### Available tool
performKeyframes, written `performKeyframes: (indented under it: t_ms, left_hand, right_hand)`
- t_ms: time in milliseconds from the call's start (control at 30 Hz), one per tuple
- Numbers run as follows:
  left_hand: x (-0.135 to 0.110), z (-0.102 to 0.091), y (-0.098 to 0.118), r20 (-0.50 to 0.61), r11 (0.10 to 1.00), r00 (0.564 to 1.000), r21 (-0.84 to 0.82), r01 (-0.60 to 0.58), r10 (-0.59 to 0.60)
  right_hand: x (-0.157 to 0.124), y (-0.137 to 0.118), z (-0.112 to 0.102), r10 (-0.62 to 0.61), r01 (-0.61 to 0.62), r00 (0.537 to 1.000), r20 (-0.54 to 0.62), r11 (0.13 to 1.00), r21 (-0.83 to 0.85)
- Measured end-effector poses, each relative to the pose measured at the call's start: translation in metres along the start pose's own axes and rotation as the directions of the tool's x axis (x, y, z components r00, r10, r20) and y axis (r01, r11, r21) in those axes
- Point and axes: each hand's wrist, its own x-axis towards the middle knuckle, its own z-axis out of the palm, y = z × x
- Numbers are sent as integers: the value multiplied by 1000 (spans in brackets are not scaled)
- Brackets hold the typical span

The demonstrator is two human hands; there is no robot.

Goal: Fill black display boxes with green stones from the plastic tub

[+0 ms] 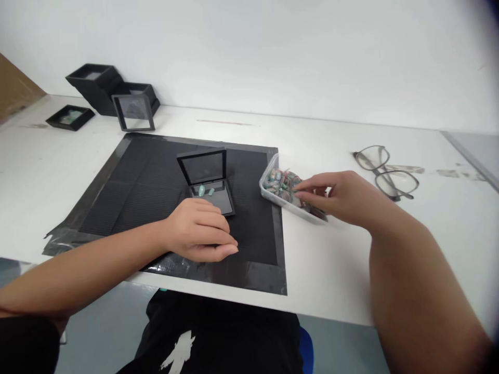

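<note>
Right hand [340,196] reaches into the tub [293,207] at the mat's [255,228] right edge, grip unclear. Left hand [201,231] curls its fingers together

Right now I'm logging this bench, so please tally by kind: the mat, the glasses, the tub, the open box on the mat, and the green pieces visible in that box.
Mat: 1
Glasses: 1
Tub: 1
Open box: 1
Green pieces: 2 in view
Total: 6
</note>
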Motion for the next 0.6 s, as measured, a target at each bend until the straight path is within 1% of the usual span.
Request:
performKeyframes:
  t_ms: [100, 167, 267, 367, 467, 533, 600]
  left_hand:
    - [0, 0, 0, -6, 1000, 1000, 1, -8, 8]
    - [0, 0, -1, -13, 1000, 1000, 20, -16, 17]
    - [0, 0, 0, -13, 998, 1000, 49, -27, 28]
    - [0, -1, 1, -4, 997, 999, 60, -42, 42]
    - [-1, -2, 2, -13, 995, 998, 73, -66, 67]
    - [-2, -2, 2, -33, 993, 996, 85, -84, 87]
    - [-2, -2, 2, -66, 990, 992, 105, -99, 106]
  right_hand:
    - [-1, 3, -3, -62, 67, 989, -135, 997, 34]
    - [-1, 5, -4, -116, 125, 969, -219, 992, 28]
    - [0, 5, -2, -171, 195, 937, -306, 980, 51]
    - [2, 4, 1, -185, 239, 899, -396, 967, 91]
    - [0, -2, 4, -199, 280, 845, -496, 956, 93]
    - [-3, -10, 5, -253, 355, 799, -545, 931, 89]
    - [-7, -21, 7, -327, 459, 741, -586, 884, 88]
